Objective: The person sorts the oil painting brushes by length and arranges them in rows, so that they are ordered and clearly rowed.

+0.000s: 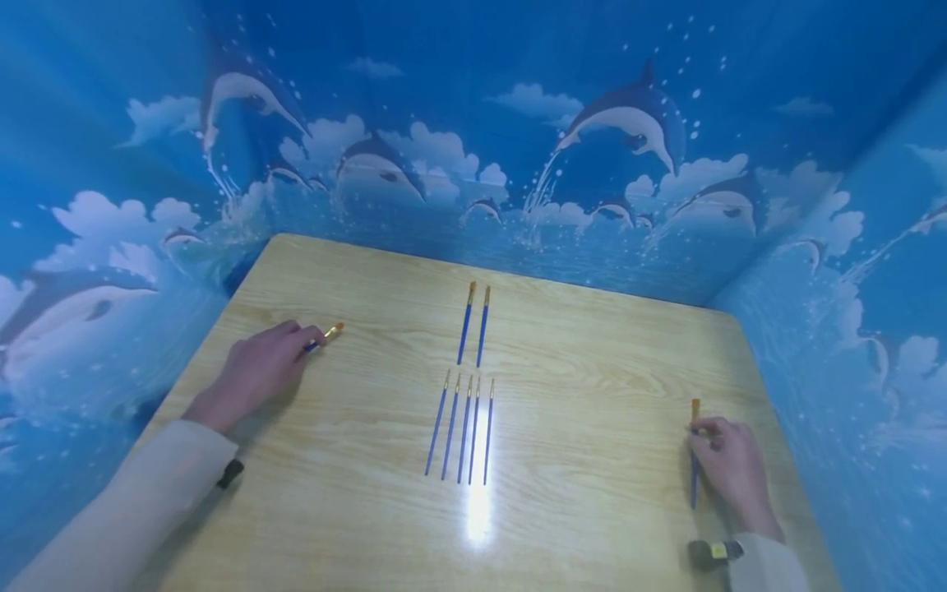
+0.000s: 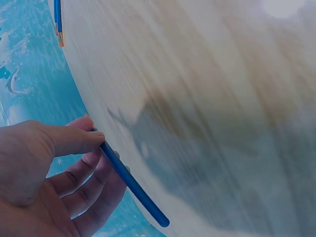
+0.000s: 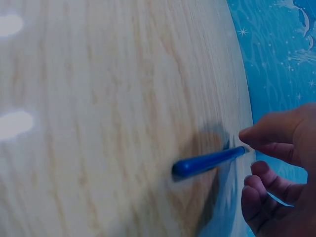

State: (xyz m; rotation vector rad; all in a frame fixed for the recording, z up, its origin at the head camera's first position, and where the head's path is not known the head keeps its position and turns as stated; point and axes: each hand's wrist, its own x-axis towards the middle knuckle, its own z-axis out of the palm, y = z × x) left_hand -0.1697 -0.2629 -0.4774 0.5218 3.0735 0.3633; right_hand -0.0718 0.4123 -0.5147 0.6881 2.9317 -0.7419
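My left hand point(image 1: 268, 363) pinches a blue-handled paintbrush point(image 2: 133, 183) between thumb and forefinger, over the left part of the table; its orange bristles point away to the upper right in the head view. At the right side, my right hand point(image 1: 734, 469) has thumb and forefinger on another blue paintbrush point(image 1: 694, 485). That brush has a broad orange tip pointing to the far side. In the right wrist view its handle point(image 3: 207, 162) runs out from the fingertips close over the tabletop, while the other fingers curl loosely below. Part of each brush is hidden behind the fingers.
Two wider paintbrushes point(image 1: 464, 333) lie side by side near the table's far edge. Nearer, several thin paintbrushes point(image 1: 464, 432) form a row on the wooden table point(image 1: 592, 370). Blue dolphin-printed cloth point(image 1: 444, 189) surrounds the table's back and sides.
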